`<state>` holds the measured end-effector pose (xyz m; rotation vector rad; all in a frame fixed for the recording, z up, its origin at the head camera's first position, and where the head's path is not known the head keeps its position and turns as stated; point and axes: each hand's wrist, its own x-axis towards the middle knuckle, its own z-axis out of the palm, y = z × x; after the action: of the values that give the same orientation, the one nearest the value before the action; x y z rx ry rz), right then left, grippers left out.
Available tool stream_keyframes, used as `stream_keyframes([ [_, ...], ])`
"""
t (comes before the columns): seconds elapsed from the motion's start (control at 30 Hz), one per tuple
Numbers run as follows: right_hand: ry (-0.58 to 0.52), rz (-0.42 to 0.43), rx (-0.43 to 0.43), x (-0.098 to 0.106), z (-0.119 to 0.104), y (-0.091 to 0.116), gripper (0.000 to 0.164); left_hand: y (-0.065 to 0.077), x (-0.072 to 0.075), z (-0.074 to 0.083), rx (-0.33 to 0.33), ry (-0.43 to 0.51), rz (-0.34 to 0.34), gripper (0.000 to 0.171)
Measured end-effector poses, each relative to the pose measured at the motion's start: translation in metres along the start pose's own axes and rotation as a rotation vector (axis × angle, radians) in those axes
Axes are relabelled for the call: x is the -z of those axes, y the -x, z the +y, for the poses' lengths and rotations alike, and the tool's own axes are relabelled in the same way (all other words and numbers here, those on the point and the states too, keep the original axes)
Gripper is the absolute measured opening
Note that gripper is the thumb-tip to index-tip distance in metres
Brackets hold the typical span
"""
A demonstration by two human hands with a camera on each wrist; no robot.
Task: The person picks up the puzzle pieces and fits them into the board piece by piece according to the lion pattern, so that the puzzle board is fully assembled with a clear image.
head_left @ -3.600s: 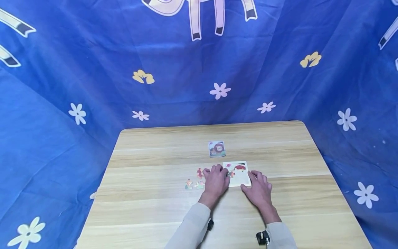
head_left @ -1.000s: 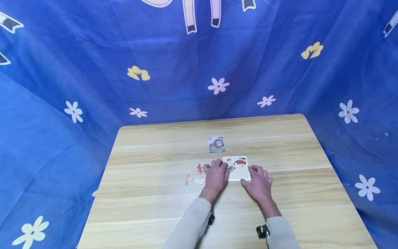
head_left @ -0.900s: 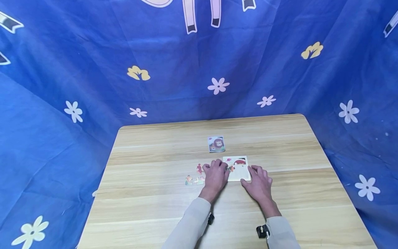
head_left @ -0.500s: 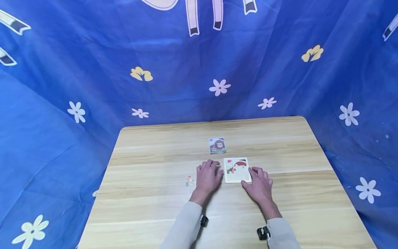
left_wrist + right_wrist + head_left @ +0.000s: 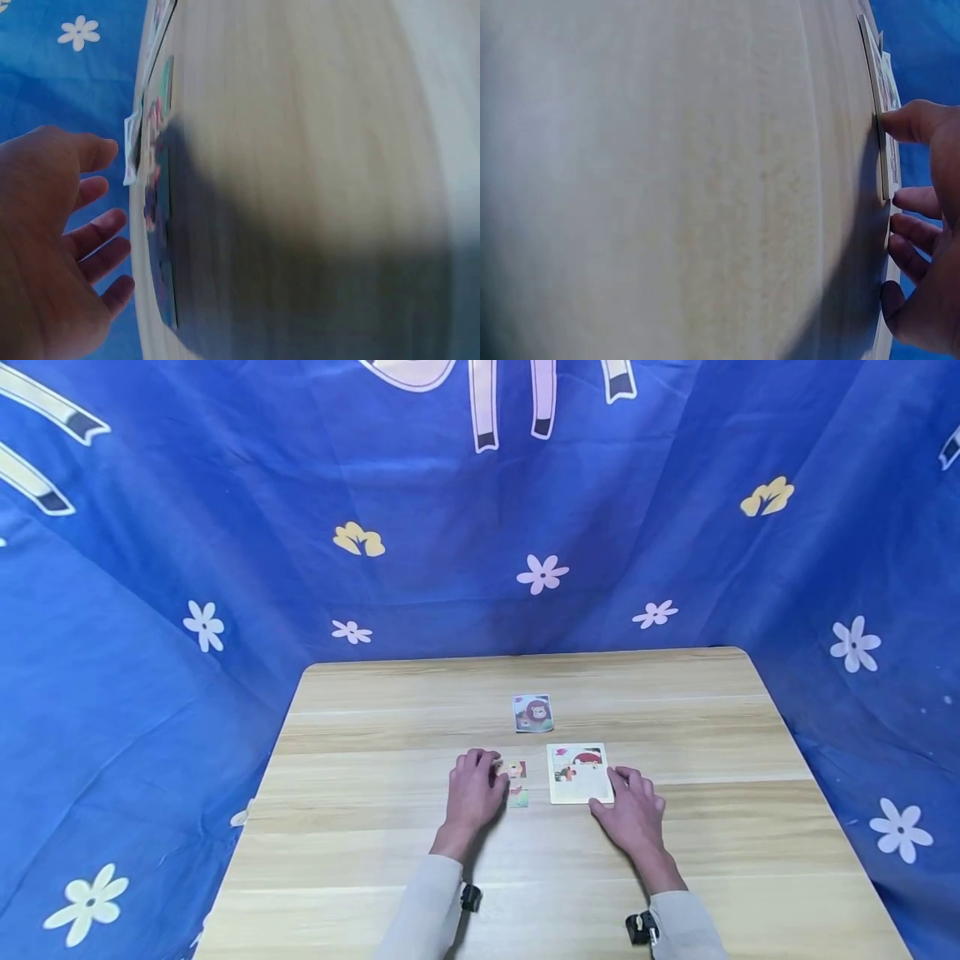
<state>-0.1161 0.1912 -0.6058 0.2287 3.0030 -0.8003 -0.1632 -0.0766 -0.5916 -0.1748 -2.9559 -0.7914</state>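
Puzzle pieces (image 5: 517, 782) lie loose on the wooden table (image 5: 375, 860), just beside the fingertips of our left hand (image 5: 474, 793), and left of the puzzle board (image 5: 578, 774) that our right hand (image 5: 633, 814) steadies at its near right corner. Our left hand hovers with fingers spread and relaxed, gripping nothing; the wrist view shows the palm open above the pieces (image 5: 154, 161). Our right hand rests with loosely bent fingers, the thumb (image 5: 911, 120) pressed against the board's thin edge (image 5: 877, 142), not curled round it.

To do this well, we judge that we should settle on one piece, pinch it lightly by its edges with thumb and forefinger, and lift it flat instead of dragging it, since the others lie close and would scatter. We should keep pressing the board edge so the tray does not slide when a piece is pushed in.

The pieces look like thin, flat printed card with knobbed outlines, in reds and greens; exact shapes are too small to tell. The board is a pale rectangular slab with rounded corners, partly filled along its far side. Beyond it lies a small lion picture card (image 5: 533, 712). The table is smooth light woodgrain; blue flowered cloth (image 5: 150, 610) hangs behind.
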Motion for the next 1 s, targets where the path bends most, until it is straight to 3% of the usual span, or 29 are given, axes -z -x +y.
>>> stream_keyframes([
  [0.47,-0.030,-0.026,-0.011,0.001,-0.004,0.003,0.073,0.000,0.004,-0.017,0.036,-0.036,-0.003,0.027],
  [1.0,-0.059,0.040,0.035,0.001,-0.008,0.008,0.066,0.000,0.009,-0.024,0.056,-0.075,-0.059,0.035],
])
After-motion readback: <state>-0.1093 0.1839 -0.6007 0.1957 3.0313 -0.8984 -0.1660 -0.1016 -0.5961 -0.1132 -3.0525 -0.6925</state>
